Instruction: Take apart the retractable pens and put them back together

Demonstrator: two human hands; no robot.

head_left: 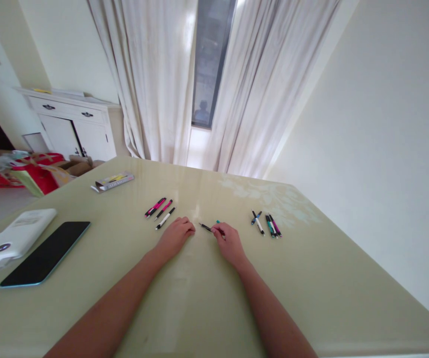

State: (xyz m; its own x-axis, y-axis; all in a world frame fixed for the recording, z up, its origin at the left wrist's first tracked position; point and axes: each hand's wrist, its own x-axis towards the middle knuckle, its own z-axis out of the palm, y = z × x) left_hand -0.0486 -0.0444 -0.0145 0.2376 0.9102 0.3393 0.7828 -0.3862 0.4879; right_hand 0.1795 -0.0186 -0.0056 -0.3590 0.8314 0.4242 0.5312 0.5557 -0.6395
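Note:
My right hand (pixel 228 242) pinches a dark pen (pixel 206 227) whose tip points left over the table. Part of a teal pen (pixel 217 222) shows just beyond those fingers. My left hand (pixel 177 233) rests on the table with curled fingers; whatever lies under them, if anything, is hidden. Beside it is a white and black pen (pixel 165 218). Pink and black pens (pixel 155 207) lie farther left. On the right, a white pen (pixel 259 224) crosses a blue pen (pixel 256 217). Next to them sit a teal pen (pixel 269 226) and a purple pen (pixel 275 224), with a white one between.
A black-screened phone or tablet (pixel 48 253) and a white device (pixel 20 233) occupy the table's left side. Behind them lies an opened pen box (pixel 113 182). The pale green table (pixel 199 308) meets a wall on the right, and curtains (pixel 154 79) hang at the back.

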